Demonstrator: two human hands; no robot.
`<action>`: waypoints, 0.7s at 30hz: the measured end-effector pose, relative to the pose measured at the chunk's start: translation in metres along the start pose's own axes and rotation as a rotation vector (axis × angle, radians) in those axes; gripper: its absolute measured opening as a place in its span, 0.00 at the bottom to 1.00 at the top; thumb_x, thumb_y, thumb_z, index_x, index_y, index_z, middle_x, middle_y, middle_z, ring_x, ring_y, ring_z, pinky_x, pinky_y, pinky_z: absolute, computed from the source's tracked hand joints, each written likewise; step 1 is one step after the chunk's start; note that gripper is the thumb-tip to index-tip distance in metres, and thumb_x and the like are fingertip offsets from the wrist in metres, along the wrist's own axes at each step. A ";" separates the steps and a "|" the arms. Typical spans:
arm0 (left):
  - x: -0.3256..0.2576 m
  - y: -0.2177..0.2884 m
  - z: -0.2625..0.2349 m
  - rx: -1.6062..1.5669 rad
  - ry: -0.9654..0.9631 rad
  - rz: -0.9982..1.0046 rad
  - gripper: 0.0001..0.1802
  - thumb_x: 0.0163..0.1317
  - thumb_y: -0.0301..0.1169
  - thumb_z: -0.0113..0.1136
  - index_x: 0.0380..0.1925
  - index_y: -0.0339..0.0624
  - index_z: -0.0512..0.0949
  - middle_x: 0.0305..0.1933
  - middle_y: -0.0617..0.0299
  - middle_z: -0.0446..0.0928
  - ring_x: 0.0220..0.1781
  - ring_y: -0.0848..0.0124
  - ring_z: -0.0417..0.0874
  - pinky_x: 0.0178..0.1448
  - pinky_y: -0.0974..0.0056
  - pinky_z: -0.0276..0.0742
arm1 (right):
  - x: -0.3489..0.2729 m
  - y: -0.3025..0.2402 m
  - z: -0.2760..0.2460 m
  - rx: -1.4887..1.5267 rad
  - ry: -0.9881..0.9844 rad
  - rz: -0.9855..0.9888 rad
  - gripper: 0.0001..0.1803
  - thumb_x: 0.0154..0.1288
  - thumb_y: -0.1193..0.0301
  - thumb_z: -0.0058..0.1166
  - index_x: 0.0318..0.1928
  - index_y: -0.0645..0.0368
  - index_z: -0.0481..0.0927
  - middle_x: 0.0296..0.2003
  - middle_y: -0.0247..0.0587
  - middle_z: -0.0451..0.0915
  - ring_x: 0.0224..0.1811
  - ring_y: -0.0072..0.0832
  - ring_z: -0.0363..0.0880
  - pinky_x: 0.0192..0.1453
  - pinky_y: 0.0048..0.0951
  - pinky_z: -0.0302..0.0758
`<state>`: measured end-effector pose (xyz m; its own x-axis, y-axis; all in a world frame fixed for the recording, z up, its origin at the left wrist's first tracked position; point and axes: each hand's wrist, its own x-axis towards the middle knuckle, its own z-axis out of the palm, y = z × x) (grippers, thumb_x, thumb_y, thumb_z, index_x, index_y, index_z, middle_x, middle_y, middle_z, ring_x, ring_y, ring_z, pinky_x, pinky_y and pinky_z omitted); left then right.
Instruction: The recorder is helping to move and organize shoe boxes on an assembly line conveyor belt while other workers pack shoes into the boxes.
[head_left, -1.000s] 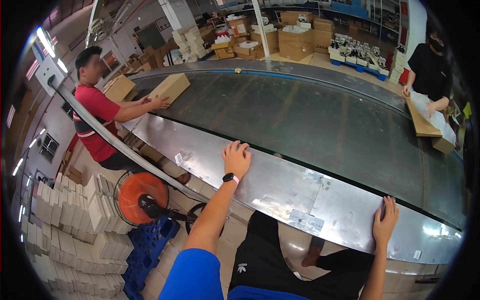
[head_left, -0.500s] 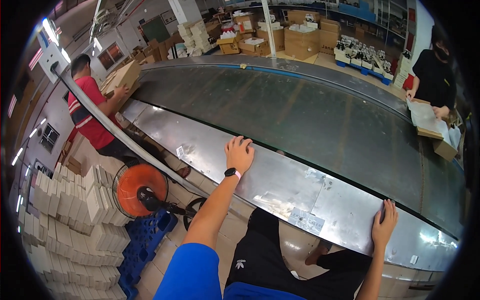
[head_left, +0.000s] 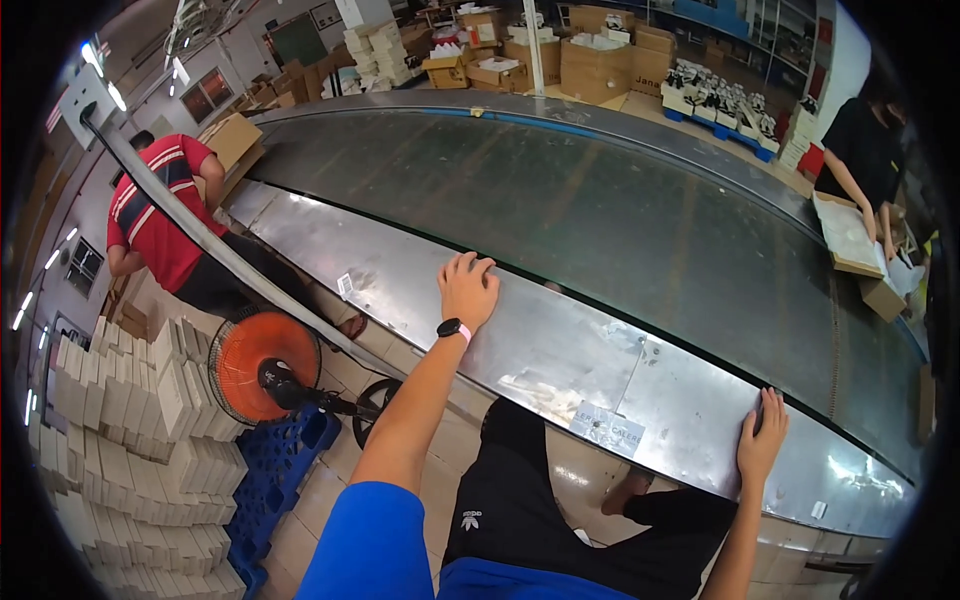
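Note:
My left hand [head_left: 468, 290] lies on the shiny metal ledge [head_left: 560, 340] along the near side of a dark green conveyor belt [head_left: 550, 200]. Its fingers are slightly spread and reach the ledge's inner edge; a dark watch [head_left: 452, 328] and a pink band are on the wrist. Farther right, my right hand [head_left: 763, 440] rests on the same ledge, fingers stretched toward the belt. Neither hand holds anything. A pale printed sheet [head_left: 608, 430] is stuck to the metal between them.
An orange fan [head_left: 265, 365] stands at left near stacked white boxes [head_left: 140, 440] and a blue pallet [head_left: 285, 470]. A person in red [head_left: 165, 220] bends near a carton [head_left: 230, 145]. At far right, a person in black [head_left: 860, 150] reaches into an open box [head_left: 845, 235].
The person in red has let go of the carton and bent down, turning away. The person in black has moved a hand into the open box. My hands stay on the ledge.

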<state>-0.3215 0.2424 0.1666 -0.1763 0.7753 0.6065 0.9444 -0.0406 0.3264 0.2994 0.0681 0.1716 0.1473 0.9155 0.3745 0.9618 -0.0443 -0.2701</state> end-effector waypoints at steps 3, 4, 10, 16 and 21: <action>0.002 0.010 0.010 0.012 0.005 0.014 0.15 0.69 0.35 0.63 0.51 0.51 0.92 0.68 0.55 0.84 0.76 0.48 0.77 0.83 0.37 0.64 | -0.003 0.004 -0.006 -0.030 -0.006 0.024 0.29 0.78 0.70 0.54 0.77 0.57 0.78 0.79 0.47 0.76 0.88 0.49 0.63 0.93 0.56 0.50; 0.005 0.013 0.014 -0.002 0.003 0.033 0.15 0.69 0.35 0.64 0.51 0.51 0.92 0.67 0.54 0.84 0.75 0.49 0.78 0.82 0.37 0.65 | -0.004 0.008 -0.011 -0.051 -0.007 0.040 0.29 0.78 0.70 0.54 0.77 0.57 0.78 0.79 0.47 0.76 0.88 0.49 0.64 0.93 0.56 0.50; 0.005 -0.020 0.011 0.025 -0.007 0.198 0.19 0.66 0.32 0.66 0.57 0.51 0.90 0.64 0.49 0.86 0.71 0.46 0.82 0.77 0.39 0.73 | 0.007 -0.008 0.004 0.142 0.163 -0.103 0.28 0.70 0.70 0.60 0.70 0.60 0.82 0.72 0.53 0.82 0.78 0.54 0.76 0.84 0.55 0.64; 0.006 -0.030 0.030 0.144 -0.108 0.153 0.18 0.78 0.35 0.56 0.62 0.51 0.88 0.73 0.54 0.82 0.76 0.50 0.78 0.81 0.44 0.69 | 0.003 -0.011 -0.016 0.052 0.117 0.054 0.28 0.74 0.62 0.61 0.72 0.54 0.83 0.75 0.43 0.80 0.83 0.48 0.70 0.90 0.60 0.55; 0.005 -0.021 0.029 0.148 -0.179 0.101 0.19 0.79 0.36 0.55 0.64 0.52 0.87 0.74 0.56 0.81 0.78 0.51 0.76 0.83 0.45 0.68 | -0.001 -0.006 -0.017 0.045 0.119 0.078 0.28 0.75 0.61 0.61 0.72 0.53 0.82 0.75 0.44 0.80 0.83 0.48 0.70 0.91 0.59 0.54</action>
<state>-0.3337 0.2653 0.1415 -0.0400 0.8716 0.4886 0.9874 -0.0406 0.1532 0.2978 0.0606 0.1881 0.2501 0.8558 0.4528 0.9355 -0.0930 -0.3409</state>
